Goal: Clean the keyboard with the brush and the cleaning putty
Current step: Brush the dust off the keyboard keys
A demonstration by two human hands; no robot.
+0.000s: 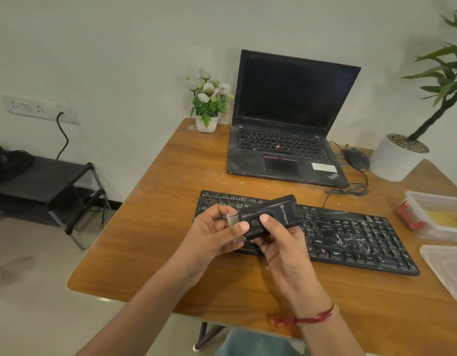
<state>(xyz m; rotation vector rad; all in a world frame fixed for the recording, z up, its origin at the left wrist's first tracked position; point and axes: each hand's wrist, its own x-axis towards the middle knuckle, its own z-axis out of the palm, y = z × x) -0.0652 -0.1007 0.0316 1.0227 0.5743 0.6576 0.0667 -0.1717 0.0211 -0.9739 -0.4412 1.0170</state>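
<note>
Item one, the brush (269, 218): a black handled tool with a short pale bristle head (233, 219) at its left end, held in the air above the left part of the keyboard (350, 235); I could not tell whether it touched the keys. Right hand (280, 242): fingers wrapped under the brush body, thumb laid on top at a button. Left hand (213, 236): curled round the bristle end, thumb tip just beside the bristles. Right wrist carried a red thread (318, 316). The keyboard, black and streaked with pale dust, lay flat on the wooden table (158, 214), near its front half. Behind it I logged an open black laptop (286, 119), screen dark, also dusty. Right of the laptop: a black wired mouse (355, 158) and a large white planter (393, 163) with a green plant. Left of the laptop: a small white pot of white flowers (208, 104). At the table's right edge: a clear container (435, 201) with red clips, a yellow mass (445, 218) inside, and its clear lid (448, 271) lying apart, nearer me. Off the table, left: a black rack (47, 186) and a wall socket (40, 109).
</note>
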